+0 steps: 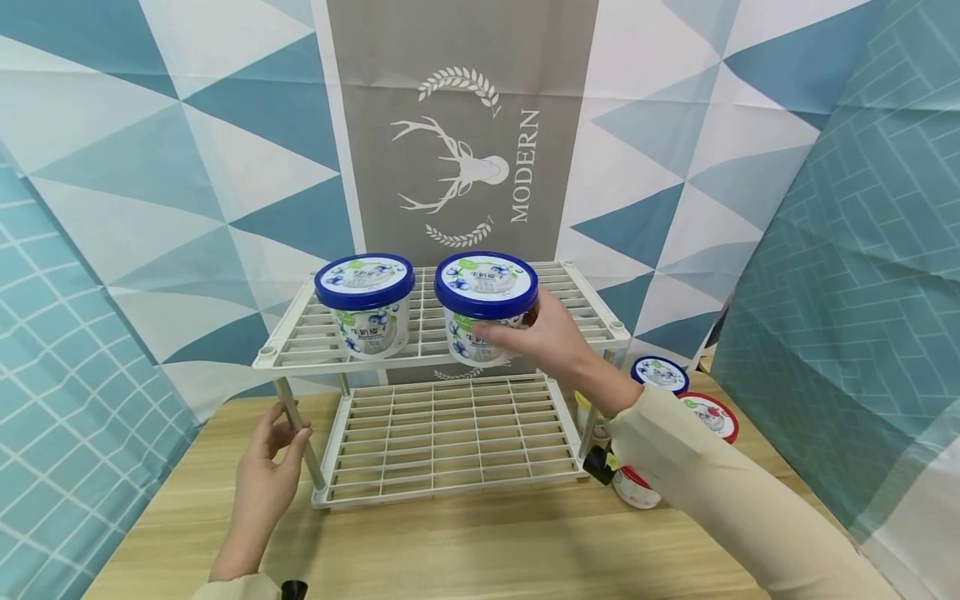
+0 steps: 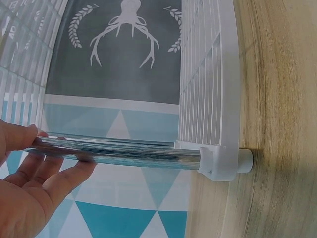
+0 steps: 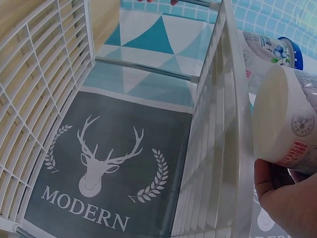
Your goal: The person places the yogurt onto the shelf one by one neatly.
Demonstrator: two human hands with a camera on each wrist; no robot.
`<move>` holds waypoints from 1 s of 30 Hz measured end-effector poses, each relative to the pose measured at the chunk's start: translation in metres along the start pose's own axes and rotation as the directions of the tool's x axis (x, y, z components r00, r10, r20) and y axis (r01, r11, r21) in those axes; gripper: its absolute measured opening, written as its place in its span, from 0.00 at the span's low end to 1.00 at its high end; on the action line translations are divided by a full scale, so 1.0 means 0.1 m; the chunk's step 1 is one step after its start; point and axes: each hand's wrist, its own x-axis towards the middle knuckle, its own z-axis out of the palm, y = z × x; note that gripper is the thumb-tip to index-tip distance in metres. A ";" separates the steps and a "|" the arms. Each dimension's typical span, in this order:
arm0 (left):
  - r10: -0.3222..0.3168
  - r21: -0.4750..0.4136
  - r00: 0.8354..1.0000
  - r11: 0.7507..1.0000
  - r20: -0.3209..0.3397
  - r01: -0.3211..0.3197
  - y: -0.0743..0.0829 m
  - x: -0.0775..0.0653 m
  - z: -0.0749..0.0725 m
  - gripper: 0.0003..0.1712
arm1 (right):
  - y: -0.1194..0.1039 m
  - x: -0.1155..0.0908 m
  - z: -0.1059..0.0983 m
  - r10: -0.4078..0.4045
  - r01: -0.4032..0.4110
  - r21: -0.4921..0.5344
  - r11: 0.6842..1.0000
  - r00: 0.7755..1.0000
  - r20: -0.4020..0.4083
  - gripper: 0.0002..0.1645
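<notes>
A white two-tier rack (image 1: 442, 487) with metal posts stands on the wooden table. My left hand (image 1: 266, 471) holds its front left post (image 2: 133, 152), thumb on one side and fingers on the other. Above the top shelf's front edge, my right hand (image 1: 551, 342) grips a blue-lidded tub (image 1: 487, 287) with blueberry pictures by its side. In the right wrist view the underside of this tub (image 3: 272, 119) shows, tipped slightly and seemingly clear of the shelf. A second blue-lidded tub (image 1: 367, 304) sits upright on the top shelf to its left.
Right of the rack, partly behind my right forearm, are another blue-lidded tub (image 1: 660, 375), a red-lidded tub (image 1: 708, 415), a second red-lidded one (image 1: 636, 492) and a yellow-rimmed one (image 1: 583, 404). A patterned cloth (image 1: 465, 50) hangs behind the rack.
</notes>
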 end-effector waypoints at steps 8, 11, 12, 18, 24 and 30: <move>0.010 0.019 1.000 1.000 0.010 -0.010 0.00 0.01 0.00 0.26 | 0.00 0.07 0.03 0.014 -0.014 -0.025 1.000 1.000 -0.013 0.43; 0.013 0.016 1.000 1.000 0.004 -0.013 0.00 0.01 0.00 0.26 | -0.01 0.10 0.04 0.036 -0.037 -0.027 0.999 0.999 -0.019 0.44; 0.018 0.012 1.000 1.000 0.002 -0.018 0.00 0.01 0.00 0.26 | -0.01 0.11 0.05 0.039 -0.039 -0.028 0.999 0.999 -0.021 0.44; 0.026 -0.009 1.000 1.000 -0.006 -0.026 0.02 0.02 0.00 0.25 | -0.01 0.16 0.05 0.052 -0.054 -0.039 0.998 0.998 -0.044 0.44; 0.029 0.006 1.000 1.000 -0.011 -0.028 0.02 0.02 0.00 0.25 | 0.00 0.20 0.07 0.052 -0.053 -0.039 0.998 0.998 -0.038 0.44; 0.027 0.007 1.000 1.000 -0.011 -0.027 -0.01 0.01 0.00 0.26 | 0.01 0.23 0.09 0.056 -0.057 -0.039 0.998 0.998 -0.035 0.44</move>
